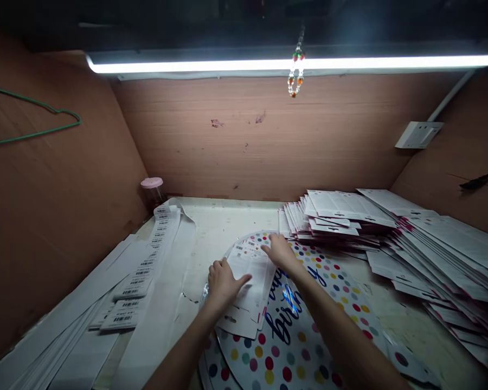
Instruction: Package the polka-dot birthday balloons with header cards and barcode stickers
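A small bundle of white printed cards (250, 271), with hang holes and red marks at the lower end, lies over a polka-dot foil balloon (309, 336) lettered "happy birthday". My left hand (223, 284) grips the left edge of the cards, its thumb lying across their face and its fingers curled at the side. At the upper right corner of the same cards, my right hand (280, 252) closes on the edge. The fingertips of both hands are partly hidden. My forearms cover part of the balloon.
Stacked white cards with red edges (345, 208) fill the right side. On the left lie barcode label strips (160, 233) and long white paper sheets (77, 319). A pink-lidded jar (152, 187) stands in the back left corner. A lamp tube (228, 66) and bead string (296, 76) hang above.
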Tool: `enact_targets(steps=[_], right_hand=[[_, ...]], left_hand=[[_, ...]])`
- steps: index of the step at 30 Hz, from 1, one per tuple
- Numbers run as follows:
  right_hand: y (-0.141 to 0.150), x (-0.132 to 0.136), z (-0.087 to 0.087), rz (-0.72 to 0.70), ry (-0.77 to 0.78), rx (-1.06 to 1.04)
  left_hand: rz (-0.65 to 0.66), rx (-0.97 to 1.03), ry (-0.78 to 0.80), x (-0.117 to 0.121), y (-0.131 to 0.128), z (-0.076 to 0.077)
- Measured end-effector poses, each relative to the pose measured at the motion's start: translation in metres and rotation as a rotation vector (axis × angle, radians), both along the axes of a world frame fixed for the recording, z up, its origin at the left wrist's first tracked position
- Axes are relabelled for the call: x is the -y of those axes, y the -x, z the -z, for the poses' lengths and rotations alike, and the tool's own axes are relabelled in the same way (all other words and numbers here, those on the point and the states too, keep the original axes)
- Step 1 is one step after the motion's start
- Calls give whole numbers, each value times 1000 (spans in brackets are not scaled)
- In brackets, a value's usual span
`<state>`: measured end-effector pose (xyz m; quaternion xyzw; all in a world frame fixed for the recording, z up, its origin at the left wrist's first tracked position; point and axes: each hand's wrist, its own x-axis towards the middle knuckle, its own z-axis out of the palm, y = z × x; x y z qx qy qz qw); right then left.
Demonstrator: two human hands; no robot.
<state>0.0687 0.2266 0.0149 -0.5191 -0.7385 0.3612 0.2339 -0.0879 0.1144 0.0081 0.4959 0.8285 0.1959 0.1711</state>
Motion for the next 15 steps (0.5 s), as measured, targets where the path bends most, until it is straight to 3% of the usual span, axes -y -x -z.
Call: enact_targets(steps=[5, 8, 10, 15], right_hand=[[-16, 52, 44, 119, 46, -44], [-24, 73, 54, 162, 216, -385], [-33, 83, 54, 199, 310, -566], [-65, 97, 64, 308, 274, -547]], left_hand=[[12, 77, 27, -11, -6, 17], [43, 197, -1, -13, 3, 16], [60, 276, -23, -20, 21, 8], [-3, 296, -111, -67, 100, -35]])
